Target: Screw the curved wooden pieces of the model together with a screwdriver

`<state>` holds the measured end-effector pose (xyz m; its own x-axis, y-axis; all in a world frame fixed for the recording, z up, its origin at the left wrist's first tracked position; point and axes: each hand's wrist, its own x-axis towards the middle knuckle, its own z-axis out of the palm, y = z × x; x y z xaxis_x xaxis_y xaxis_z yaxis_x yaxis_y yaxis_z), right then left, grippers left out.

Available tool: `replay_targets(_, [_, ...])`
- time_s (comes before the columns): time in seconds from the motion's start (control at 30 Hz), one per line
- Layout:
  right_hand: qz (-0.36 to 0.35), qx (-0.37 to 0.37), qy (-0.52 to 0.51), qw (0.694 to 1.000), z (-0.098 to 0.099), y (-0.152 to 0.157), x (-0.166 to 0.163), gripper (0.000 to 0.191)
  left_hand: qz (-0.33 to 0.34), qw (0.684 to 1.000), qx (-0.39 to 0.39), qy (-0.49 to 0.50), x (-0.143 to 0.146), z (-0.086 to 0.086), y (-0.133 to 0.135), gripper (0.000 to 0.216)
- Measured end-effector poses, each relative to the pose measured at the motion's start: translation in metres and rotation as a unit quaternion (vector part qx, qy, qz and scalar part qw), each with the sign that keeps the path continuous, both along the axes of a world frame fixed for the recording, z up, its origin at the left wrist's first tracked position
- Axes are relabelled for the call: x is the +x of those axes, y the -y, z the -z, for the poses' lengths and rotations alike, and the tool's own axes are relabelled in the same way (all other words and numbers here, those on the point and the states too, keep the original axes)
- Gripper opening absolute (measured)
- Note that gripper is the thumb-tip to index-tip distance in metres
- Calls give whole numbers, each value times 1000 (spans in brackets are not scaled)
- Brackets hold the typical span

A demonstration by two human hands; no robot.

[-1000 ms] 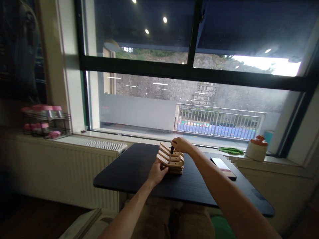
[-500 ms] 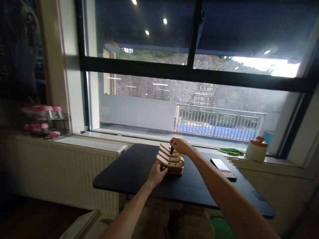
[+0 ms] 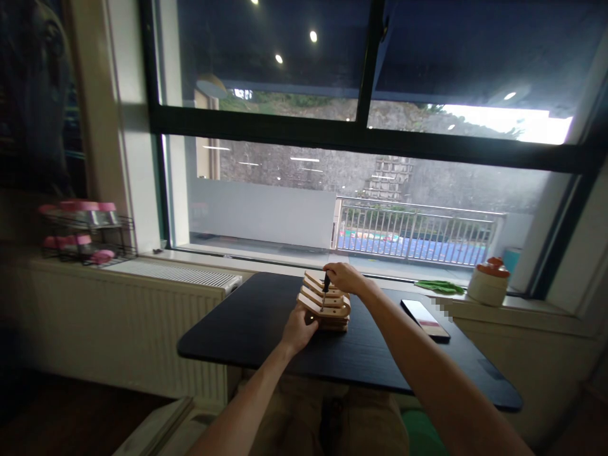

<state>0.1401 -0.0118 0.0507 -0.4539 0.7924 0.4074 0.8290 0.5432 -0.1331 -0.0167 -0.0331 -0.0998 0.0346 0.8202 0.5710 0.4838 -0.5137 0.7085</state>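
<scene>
Grips the dark handle of a small screwdriver (image 3: 325, 291) in the right hand (image 3: 346, 277), fingers curled shut around its top, just above the middle of the frame. Holds the shaft near upright, tip down on an upper layer of a fanned stack of wooden slats (image 3: 332, 310). Braces the stack's lower left corner with the left hand (image 3: 298, 329), closed against the wood; cannot tell how far the fingers wrap beneath. Finds the stack at the centre of the black bench (image 3: 237, 329), toward its far edge.

Judging by look: stiff, light wood, smooth-faced and rounded at the ends, layers stepped, so likely to swing or slide apart if lifted by one slat. Best taken by both long sides of the whole stack, or pressed flat from above. Screwdriver slim and hard, prone to roll; best held by the handle.

Further right on the bench, a smartphone (image 3: 425, 318), lying flat, well apart from the stack. Beyond it on the windowsill, a green cloth (image 3: 439, 287) and a pale jar (image 3: 488, 284) with an orange lid. At the left of the frame, a wire rack (image 3: 85, 231) of pink-lidded containers beside a white radiator (image 3: 175, 273).
</scene>
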Motion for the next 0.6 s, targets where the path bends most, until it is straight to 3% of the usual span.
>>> replay_targets(0.43, [11, 18, 10, 1000, 1, -3, 1, 32, 8, 1000, 1, -2, -1, 3, -3, 34])
replay_targets(0.6, [7, -23, 8, 1000, -1, -2, 1, 33, 9, 1000, 5, -7, -3, 6, -6, 37])
